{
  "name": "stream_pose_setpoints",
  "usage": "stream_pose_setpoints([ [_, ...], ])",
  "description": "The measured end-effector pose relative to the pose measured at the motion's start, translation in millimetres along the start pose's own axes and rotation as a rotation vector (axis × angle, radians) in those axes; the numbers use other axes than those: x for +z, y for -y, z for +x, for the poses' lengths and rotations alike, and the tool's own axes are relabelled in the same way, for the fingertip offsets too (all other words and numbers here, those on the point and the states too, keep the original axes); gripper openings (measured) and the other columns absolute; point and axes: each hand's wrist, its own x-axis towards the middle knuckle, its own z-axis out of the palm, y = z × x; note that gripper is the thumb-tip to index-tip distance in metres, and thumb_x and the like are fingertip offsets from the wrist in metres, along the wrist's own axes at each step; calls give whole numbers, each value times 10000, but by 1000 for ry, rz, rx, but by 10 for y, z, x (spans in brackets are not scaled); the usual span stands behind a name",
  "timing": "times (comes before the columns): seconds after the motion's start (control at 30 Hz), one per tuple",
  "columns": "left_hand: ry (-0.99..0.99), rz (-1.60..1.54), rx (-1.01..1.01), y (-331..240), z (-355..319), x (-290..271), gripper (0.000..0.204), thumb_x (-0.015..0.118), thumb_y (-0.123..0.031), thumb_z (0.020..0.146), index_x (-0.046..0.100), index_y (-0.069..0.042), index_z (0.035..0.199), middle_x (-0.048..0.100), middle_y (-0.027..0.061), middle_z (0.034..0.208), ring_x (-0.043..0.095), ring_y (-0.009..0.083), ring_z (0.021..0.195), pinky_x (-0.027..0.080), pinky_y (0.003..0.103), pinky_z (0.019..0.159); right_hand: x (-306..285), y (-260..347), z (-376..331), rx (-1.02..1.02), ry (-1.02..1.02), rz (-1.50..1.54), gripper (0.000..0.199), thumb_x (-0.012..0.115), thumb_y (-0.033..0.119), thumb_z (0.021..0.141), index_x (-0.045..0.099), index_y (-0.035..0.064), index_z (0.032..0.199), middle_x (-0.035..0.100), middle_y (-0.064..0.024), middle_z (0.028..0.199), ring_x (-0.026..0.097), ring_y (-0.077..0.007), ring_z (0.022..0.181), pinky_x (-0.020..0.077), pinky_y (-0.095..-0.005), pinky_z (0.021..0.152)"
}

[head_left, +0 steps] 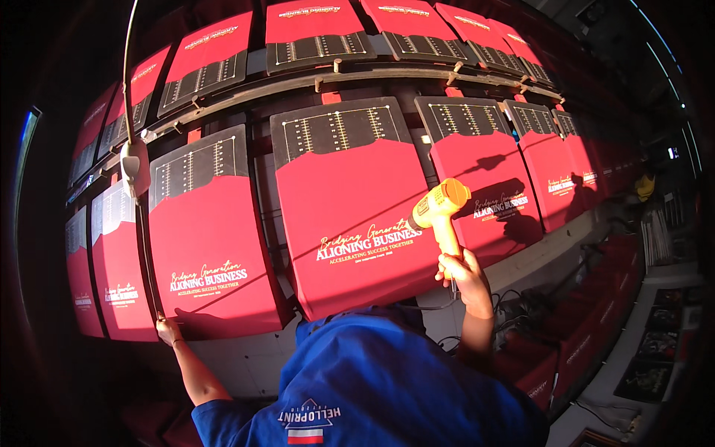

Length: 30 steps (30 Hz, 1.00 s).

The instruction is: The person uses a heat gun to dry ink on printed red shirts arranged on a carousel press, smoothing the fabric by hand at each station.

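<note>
At centre right, the right hand point(463, 274) is clenched around a yellow heat gun point(441, 211) aimed at a red panel point(356, 216). At lower left, the left hand point(168, 330) pinches the bottom edge of another red panel point(207, 246). Racks point(357, 74) hold rows of such panels.

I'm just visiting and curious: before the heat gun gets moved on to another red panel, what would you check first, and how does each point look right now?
1. Right hand grips the yellow heat gun by its handle: ok.
2. Nozzle faces the middle red and black printed panel: ok.
3. Left hand touches the lower edge of the left red panel: ok.
4. Black power cord hangs free of the panels: ok.
5. Heat gun switched on: cannot tell.
6. Panels hang firmly on the metal rail: cannot tell.
</note>
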Motion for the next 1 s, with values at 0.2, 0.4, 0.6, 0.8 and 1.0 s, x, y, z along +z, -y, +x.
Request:
stream_pose_setpoints([
  [0.2,-74,133,-186,-501,-631,-122,487,466,-450,972,569,-86,1278,590,209,1212,578,388,1087,473,504,893,14,-16,5,-9,11,0,164,647,153,888,574,18,945,607,-41,716,615,-112,605,449,-231,492],
  [0.4,-214,150,-398,-592,-1159,295,662,376,-557,966,331,-128,1468,259,208,1523,368,445,1323,365,601,998,-14,1,-45,17,-15,7,161,644,150,890,564,17,929,603,-38,708,597,-93,568,442,-227,462],
  [0.6,-159,21,-520,-1015,-1494,361,739,396,-553,956,260,-45,1475,181,254,1523,415,523,1257,384,582,1020,-26,25,-38,1,-4,-21,187,661,158,873,560,10,924,600,-37,707,598,-108,569,449,-240,472],
  [0.8,-141,120,-524,-1383,-1866,405,737,402,-604,937,264,-138,1492,176,159,1554,429,524,1226,404,650,952,-42,-23,-16,-28,12,-50,202,667,170,864,556,14,925,605,-46,703,602,-113,573,446,-239,477],
  [1.0,-138,126,-543,-1498,-1905,345,691,354,-614,942,295,-193,1487,201,138,1549,423,489,1227,435,598,932,-81,16,-1,-4,144,-35,177,658,171,866,570,22,906,601,-45,698,604,-122,575,444,-240,480],
])
